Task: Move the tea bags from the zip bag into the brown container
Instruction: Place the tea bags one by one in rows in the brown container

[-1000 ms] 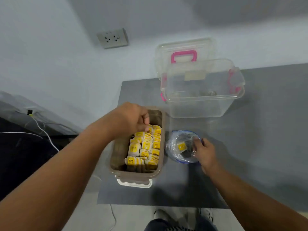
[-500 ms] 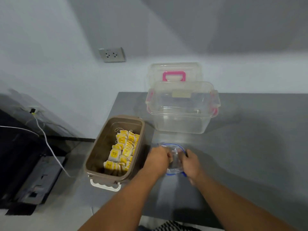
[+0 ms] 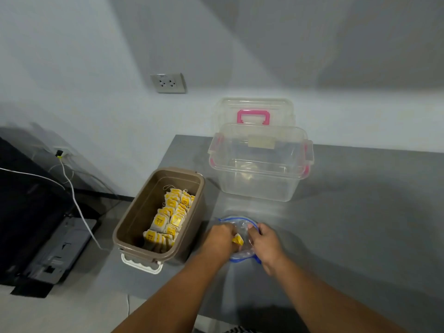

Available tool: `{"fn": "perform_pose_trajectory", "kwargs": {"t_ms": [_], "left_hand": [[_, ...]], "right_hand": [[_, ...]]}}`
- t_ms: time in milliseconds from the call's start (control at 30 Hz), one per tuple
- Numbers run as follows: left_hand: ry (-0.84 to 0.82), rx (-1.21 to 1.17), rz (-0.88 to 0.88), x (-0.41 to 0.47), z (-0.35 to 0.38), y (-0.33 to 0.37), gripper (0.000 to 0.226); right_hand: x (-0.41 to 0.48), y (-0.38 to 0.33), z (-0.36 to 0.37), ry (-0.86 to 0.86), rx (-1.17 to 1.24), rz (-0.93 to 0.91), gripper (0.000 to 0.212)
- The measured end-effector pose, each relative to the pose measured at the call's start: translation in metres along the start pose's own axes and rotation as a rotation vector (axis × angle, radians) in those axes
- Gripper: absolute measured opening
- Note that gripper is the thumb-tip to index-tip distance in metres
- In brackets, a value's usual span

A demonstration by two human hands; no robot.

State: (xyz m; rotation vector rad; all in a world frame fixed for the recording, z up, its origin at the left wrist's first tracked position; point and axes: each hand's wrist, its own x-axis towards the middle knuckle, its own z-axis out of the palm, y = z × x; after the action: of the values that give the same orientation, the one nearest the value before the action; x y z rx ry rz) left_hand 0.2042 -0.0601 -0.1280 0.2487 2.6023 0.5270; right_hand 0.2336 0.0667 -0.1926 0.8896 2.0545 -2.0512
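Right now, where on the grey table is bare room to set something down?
Bare grey table runs right of the clear plastic box with pink latches and the right hand. Crowded: the strip between the brown plastic container and the blue-rimmed clear zip bag, where the left hand pinches a yellow tea bag.

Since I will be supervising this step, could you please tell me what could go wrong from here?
1. The left hand pinches a tea bag inside the zip bag. The limp plastic might lift with it if the right hand loses its grip on the rim.
2. The brown container stands near the left edge of the table, so a bump could shove it off.
3. Its packed tea bags stand in rows on one side, and a careless drop may topple them.
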Motion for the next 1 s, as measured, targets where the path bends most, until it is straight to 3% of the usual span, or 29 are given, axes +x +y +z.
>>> {"fn": "perform_pose_trajectory", "kwargs": {"t_ms": [133, 367, 633, 867, 1000], "left_hand": [[-0.002, 0.032, 0.024, -0.001, 0.001, 0.0, 0.037], [0.056, -0.014, 0.126, -0.004, -0.007, -0.007, 0.008], [0.142, -0.012, 0.251, -0.006, -0.041, 0.005, 0.001], [0.274, -0.076, 0.421, -0.025, -0.102, 0.004, 0.006], [0.315, -0.094, 0.43, -0.032, -0.155, -0.014, 0.007]], "right_hand": [[0.002, 0.0, 0.0, 0.013, -0.024, -0.005, 0.021], [0.002, -0.002, 0.001, 0.028, -0.044, -0.004, 0.023], [0.004, -0.005, 0.008, 0.082, -0.048, -0.022, 0.032], [0.004, -0.006, 0.026, 0.2, 0.009, 0.013, 0.029], [0.002, -0.003, 0.043, 0.23, 0.064, 0.067, 0.033]]}}
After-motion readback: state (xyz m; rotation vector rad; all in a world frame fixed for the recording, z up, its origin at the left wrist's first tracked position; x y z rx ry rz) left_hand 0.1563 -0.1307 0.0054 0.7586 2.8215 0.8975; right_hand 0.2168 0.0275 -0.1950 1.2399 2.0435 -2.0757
